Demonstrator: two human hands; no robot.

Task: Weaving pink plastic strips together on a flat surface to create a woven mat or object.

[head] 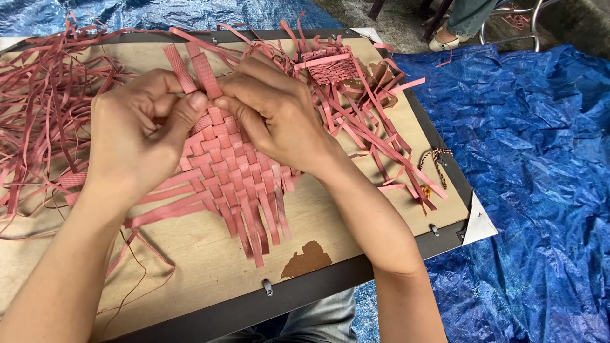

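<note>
A flat woven mat of pink strips [232, 168] lies on a wooden board [210, 254] in front of me. My left hand [136, 130] pinches an upright pink strip [202, 70] at the mat's far edge with thumb and fingers. My right hand [279, 114] presses on the weave right beside it, fingertips meeting the left thumb. Loose strip ends hang from the mat's near edge toward me.
A heap of loose pink strips [44, 108] covers the board's left side. A smaller woven piece [330, 67] sits at the far right of the board, with a braided cord [435, 162] near the right edge. Blue tarpaulin [540, 165] surrounds the board. Another person's foot [445, 41] shows at the top.
</note>
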